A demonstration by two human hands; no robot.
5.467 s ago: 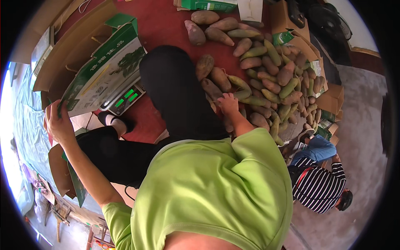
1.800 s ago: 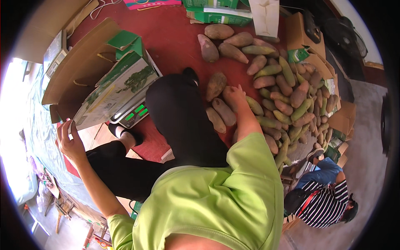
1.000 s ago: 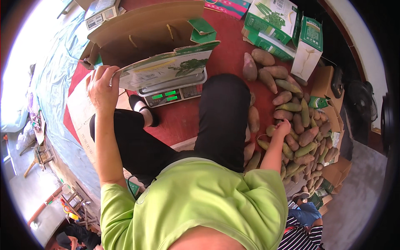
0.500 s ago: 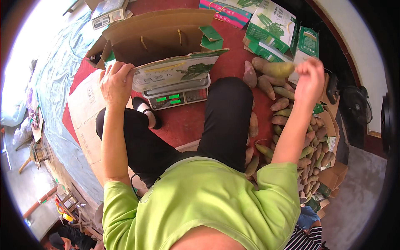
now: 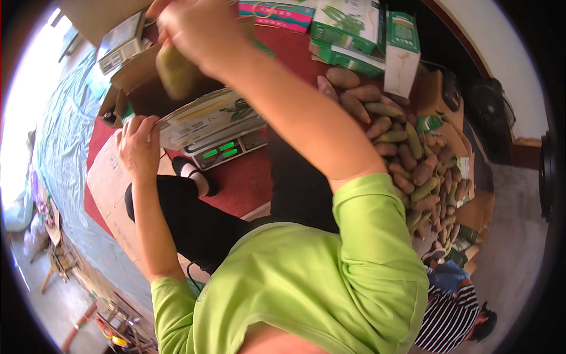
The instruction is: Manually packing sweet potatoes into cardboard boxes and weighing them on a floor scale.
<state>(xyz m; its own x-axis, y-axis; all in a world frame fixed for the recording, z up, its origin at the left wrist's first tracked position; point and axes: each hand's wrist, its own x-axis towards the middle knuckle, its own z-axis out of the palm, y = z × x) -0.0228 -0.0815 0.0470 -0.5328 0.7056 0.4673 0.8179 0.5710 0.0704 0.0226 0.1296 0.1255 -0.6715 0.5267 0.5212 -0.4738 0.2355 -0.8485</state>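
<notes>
My right hand [image 5: 203,32] is closed around the upper end of a greenish, elongated tuber [image 5: 172,71], slightly blurred, above an open cardboard box [image 5: 197,125] with a printed white and green front panel. My left hand [image 5: 139,140] grips the near left edge of that panel with bent fingers. The box rests on a digital scale [image 5: 237,151] with lit green displays. My right forearm crosses over the box and hides part of it; its contents are in shadow.
A large heap of reddish-brown and green tubers [image 5: 415,171] lies to my right. Behind it stand green and white boxes [image 5: 345,26] and a black fan [image 5: 489,106]. Flattened cardboard [image 5: 112,171] and blue sheeting [image 5: 65,141] cover the left side. A person in stripes [image 5: 451,318] is at lower right.
My right hand has swung from the heap across to the left, carrying the greenish tuber over the box. My left hand stays on the panel's edge. The view has shifted.
</notes>
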